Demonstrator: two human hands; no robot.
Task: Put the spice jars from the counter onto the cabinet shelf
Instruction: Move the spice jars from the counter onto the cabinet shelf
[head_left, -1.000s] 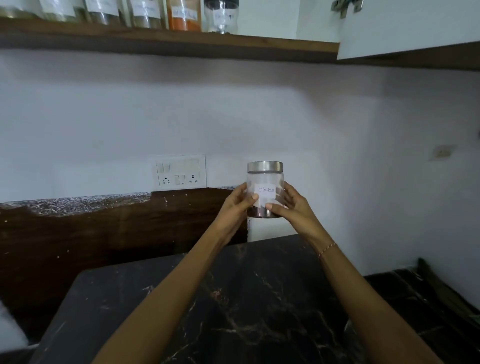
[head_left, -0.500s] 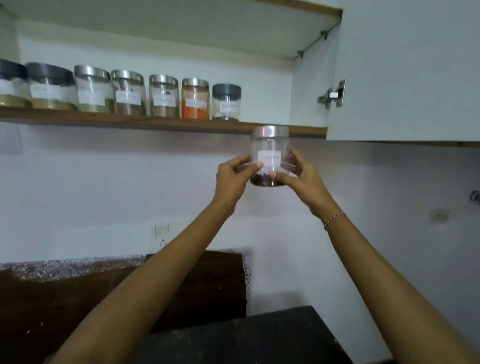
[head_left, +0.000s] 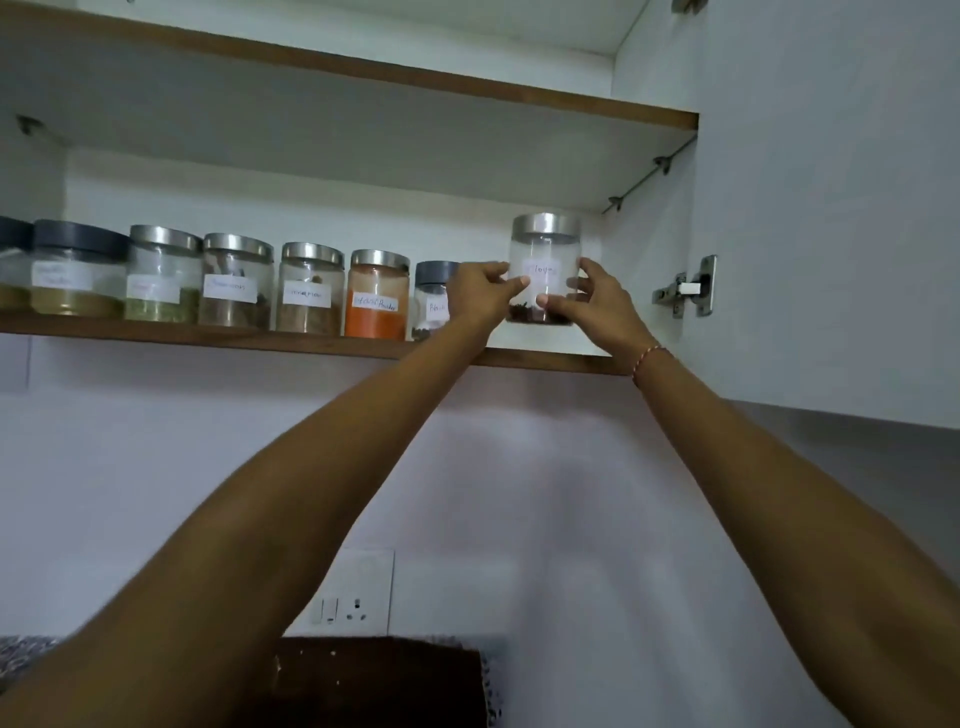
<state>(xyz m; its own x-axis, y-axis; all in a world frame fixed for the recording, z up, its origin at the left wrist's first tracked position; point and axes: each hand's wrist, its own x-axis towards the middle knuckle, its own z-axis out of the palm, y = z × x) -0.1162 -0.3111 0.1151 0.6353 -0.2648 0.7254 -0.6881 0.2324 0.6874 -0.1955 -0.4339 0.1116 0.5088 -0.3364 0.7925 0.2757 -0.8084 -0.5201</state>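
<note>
**Jar held up at shelf, both hands on it**

Nearest: 2 bare forearms reach up & away from cam. Thin bracelet (head_left: 649, 357) on right wrist. Behind arms, low on wall, a socket plate (head_left: 353, 592); dark brown panel (head_left: 379, 680) under it.

Left hand (head_left: 480, 299) grips jar (head_left: 544, 270) from its left side, thumb on front by label. Right hand (head_left: 597, 304) grips from right, thumb low on front. Both hands pinch the jar between them. Jar upright, clear, steel lid, white label, dark bits at bottom. It's at right end of shelf (head_left: 260, 340), over the board; can't tell if base touches.

Further left on shelf: row of jars, nearest a grey-lid jar (head_left: 434, 299) partly behind left hand, then orange jar (head_left: 376, 296), more beyond. Open door (head_left: 831, 208) w/ hinge (head_left: 685, 288) at right
</note>
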